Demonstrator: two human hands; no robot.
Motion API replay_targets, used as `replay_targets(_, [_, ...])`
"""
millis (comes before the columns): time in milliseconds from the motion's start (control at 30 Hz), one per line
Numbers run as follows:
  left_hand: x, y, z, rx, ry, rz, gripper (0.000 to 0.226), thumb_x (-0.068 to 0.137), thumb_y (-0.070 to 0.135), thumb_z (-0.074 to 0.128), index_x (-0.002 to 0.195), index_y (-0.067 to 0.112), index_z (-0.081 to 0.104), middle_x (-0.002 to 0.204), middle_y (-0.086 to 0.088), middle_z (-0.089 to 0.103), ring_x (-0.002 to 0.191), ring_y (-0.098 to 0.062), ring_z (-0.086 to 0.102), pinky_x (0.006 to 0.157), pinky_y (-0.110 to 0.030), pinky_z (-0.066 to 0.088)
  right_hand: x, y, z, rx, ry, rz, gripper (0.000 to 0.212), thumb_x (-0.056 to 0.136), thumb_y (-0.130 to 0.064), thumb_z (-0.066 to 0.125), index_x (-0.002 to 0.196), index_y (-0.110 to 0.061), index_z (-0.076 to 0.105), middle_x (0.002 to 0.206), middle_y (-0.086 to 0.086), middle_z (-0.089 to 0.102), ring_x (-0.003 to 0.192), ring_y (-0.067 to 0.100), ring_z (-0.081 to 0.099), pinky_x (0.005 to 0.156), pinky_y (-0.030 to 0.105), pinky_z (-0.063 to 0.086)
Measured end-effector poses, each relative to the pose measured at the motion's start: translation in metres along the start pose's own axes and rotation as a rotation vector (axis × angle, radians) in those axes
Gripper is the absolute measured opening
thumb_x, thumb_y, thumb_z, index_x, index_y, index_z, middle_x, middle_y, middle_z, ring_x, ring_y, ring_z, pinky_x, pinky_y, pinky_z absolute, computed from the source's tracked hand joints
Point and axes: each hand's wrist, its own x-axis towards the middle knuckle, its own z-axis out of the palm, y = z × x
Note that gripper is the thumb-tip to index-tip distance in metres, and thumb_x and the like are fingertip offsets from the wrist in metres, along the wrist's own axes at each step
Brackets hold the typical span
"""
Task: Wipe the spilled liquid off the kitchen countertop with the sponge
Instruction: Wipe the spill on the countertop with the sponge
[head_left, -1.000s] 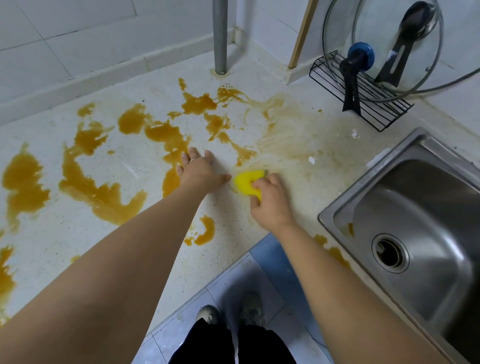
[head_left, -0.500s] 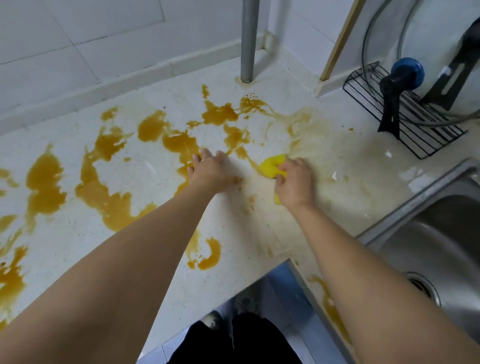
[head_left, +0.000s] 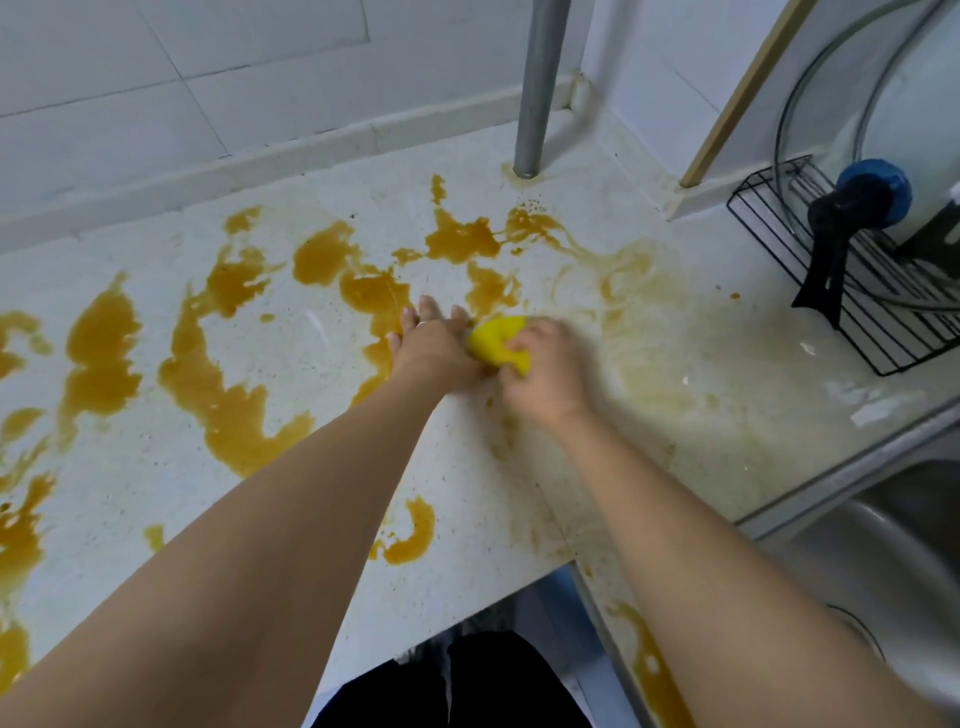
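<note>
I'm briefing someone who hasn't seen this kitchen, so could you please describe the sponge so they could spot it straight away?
Start at the grey pole standing on the pale countertop and come straight toward the front edge, to where the two hands meet. The sponge is gripped and bent in the right hand, beside the flat left hand. It is solid bright yellow, unlike the brownish-orange spill around it.

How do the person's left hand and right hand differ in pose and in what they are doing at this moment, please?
The left hand lies flat with straight fingers, pressing the countertop; the right hand is curled around the yellow sponge. The left hand holds nothing, while the right hand grips the sponge. The left hand looks sharp; the right hand is blurred. The left hand's fingers reach into thick brown liquid; right of the right hand the liquid is thinly smeared. Both rest low on the countertop, side by side.
</note>
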Motion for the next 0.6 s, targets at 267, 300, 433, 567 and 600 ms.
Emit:
replay_targets(267, [-0.001, -0.001, -0.001, -0.013, 0.003, 0.001, 0.081, 0.085, 0.047, 0.062, 0.151, 0.028, 0.018, 0.159, -0.005, -0.009, 0.145, -0.03, -0.012, 0.117, -0.047, -0.001, 0.015, 0.02, -0.021, -0.154, 0.123, 0.332, 0.031, 0.083, -0.006, 0.051, 0.113, -0.004, 0.061, 0.127, 0.019, 0.05, 0.119, 0.032, 0.045, 0.1, 0.033, 0.035])
replay_targets(300, [0.0, 0.001, -0.001, -0.015, 0.003, -0.004, 0.081, 0.085, 0.047, 0.062, 0.15, 0.028, 0.018, 0.159, -0.006, -0.008, 0.145, -0.03, -0.012, 0.117, -0.048, 0.0, 0.011, 0.008, -0.011, -0.111, 0.057, 0.189, 0.032, 0.082, -0.008, 0.052, 0.113, -0.005, 0.062, 0.129, 0.017, 0.05, 0.12, 0.031, 0.044, 0.102, 0.031, 0.033])
replay_targets(433, [0.0, -0.001, 0.0, 0.012, 0.004, -0.001, 0.081, 0.084, 0.05, 0.059, 0.15, 0.027, 0.018, 0.159, -0.007, -0.007, 0.145, -0.032, -0.01, 0.117, -0.049, 0.003, 0.003, -0.002, -0.001, -0.138, -0.033, -0.065, 0.032, 0.079, -0.002, 0.052, 0.107, -0.006, 0.065, 0.117, 0.015, 0.056, 0.109, 0.032, 0.049, 0.095, 0.031, 0.035])
replay_targets(567, [0.002, -0.001, 0.002, -0.013, 0.017, -0.009, 0.08, 0.084, 0.046, 0.063, 0.149, 0.027, 0.022, 0.158, -0.006, -0.001, 0.146, -0.031, -0.007, 0.118, -0.049, 0.004, 0.024, 0.031, -0.031, -0.208, 0.153, 0.376, 0.031, 0.083, -0.004, 0.049, 0.111, -0.004, 0.062, 0.124, 0.02, 0.052, 0.115, 0.034, 0.047, 0.098, 0.034, 0.035])
replay_targets(600, [0.004, 0.002, 0.003, -0.024, 0.032, -0.037, 0.077, 0.084, 0.045, 0.063, 0.148, 0.026, 0.026, 0.158, -0.006, 0.003, 0.146, -0.032, -0.004, 0.118, -0.049, 0.006, 0.026, 0.021, -0.027, -0.166, 0.098, 0.289, 0.032, 0.083, -0.006, 0.05, 0.113, -0.004, 0.062, 0.126, 0.021, 0.051, 0.117, 0.033, 0.046, 0.1, 0.032, 0.034])
